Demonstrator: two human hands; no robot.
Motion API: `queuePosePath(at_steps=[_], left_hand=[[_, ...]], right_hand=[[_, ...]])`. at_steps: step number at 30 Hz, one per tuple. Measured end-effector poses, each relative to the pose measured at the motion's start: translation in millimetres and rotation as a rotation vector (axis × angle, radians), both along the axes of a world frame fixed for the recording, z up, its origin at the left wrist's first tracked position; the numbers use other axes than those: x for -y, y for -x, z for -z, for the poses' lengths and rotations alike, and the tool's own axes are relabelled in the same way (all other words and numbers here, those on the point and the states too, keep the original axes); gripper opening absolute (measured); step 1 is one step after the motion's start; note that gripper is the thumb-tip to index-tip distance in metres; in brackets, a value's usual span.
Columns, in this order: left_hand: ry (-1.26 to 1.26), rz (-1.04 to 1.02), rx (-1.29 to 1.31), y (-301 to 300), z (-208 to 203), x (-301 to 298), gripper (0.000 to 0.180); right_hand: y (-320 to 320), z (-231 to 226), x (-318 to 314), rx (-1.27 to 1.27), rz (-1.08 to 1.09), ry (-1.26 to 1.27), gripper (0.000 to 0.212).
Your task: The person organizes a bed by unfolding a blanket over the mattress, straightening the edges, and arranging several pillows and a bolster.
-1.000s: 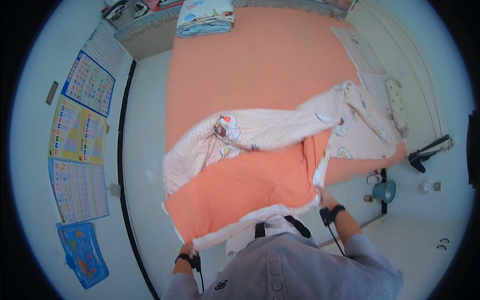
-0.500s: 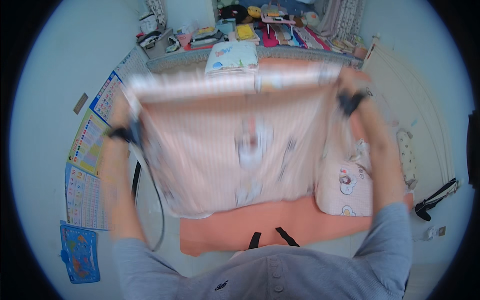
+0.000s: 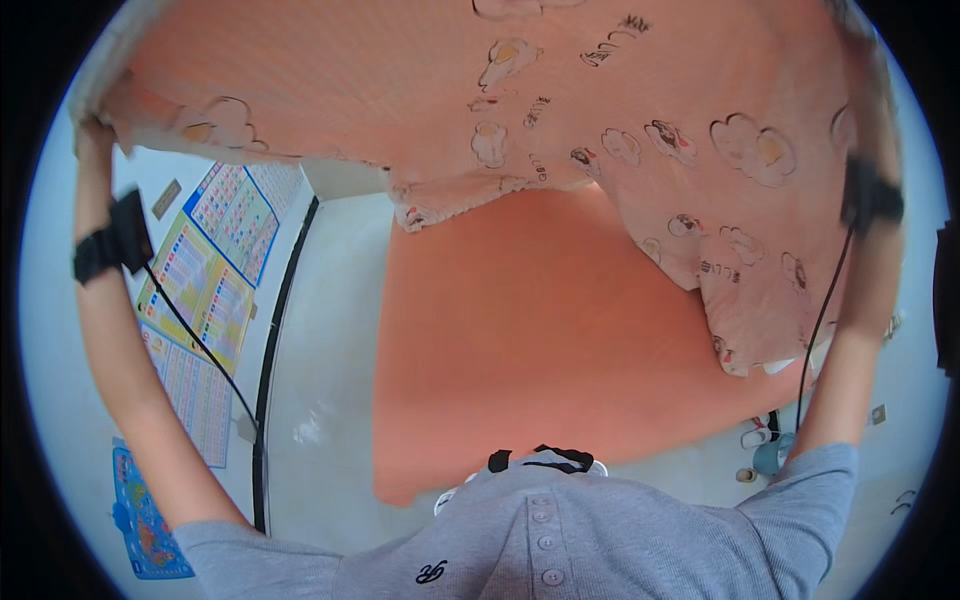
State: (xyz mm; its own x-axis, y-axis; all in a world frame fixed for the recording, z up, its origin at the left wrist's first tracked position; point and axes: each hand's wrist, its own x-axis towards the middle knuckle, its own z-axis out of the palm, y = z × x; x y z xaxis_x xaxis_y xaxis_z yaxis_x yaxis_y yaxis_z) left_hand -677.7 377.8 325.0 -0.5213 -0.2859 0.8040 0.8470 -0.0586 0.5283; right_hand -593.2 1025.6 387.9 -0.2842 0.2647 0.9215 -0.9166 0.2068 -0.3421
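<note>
From where I stand, the left hand [image 3: 94,135] is up at the far left, its fingers closed on the edge of a pink printed blanket [image 3: 640,110], partly hidden by the cloth. A black band [image 3: 104,252] circles that wrist, with a cable [image 3: 200,345] hanging down from it. Beyond the forearm, colourful charts [image 3: 222,290] cover the wall, with a blue map poster [image 3: 150,520] below them. Next comes the pale floor [image 3: 325,340], then the bed [image 3: 490,330] with its smooth orange sheet. The blanket is spread in the air above the bed, from one raised arm to the other, its lower edge uneven and drooping furthest on the right. In front of the bed is the person's grey buttoned shirt [image 3: 440,545]. A blue-green bucket [image 3: 768,457] shows beside the right sleeve. At the far right, the right hand [image 3: 866,70] is raised at the blanket's side, too blurred for me to tell how its fingers are set.
</note>
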Motion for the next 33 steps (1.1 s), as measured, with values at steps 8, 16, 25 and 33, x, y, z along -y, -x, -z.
queuePosePath(at_steps=[8, 16, 25, 33], left_hand=[[-0.41, 0.276, 0.837, -29, 347, 27, 0.027], [-0.179, -0.076, 1.2, -132, 543, -15, 0.023], [1.16, -0.664, 0.989, -149, 543, -100, 0.034], [0.198, 1.421, 1.769, -241, 505, -338, 0.051]], right_hand=[[-134, 318, -10, 0.471, 0.187, 0.477, 0.039], [-268, 542, -13, 0.97, -0.045, 1.358, 0.019], [-222, 568, 106, 1.284, -0.547, 1.352, 0.009], [-201, 577, 168, 1.429, -0.934, 1.331, 0.018]])
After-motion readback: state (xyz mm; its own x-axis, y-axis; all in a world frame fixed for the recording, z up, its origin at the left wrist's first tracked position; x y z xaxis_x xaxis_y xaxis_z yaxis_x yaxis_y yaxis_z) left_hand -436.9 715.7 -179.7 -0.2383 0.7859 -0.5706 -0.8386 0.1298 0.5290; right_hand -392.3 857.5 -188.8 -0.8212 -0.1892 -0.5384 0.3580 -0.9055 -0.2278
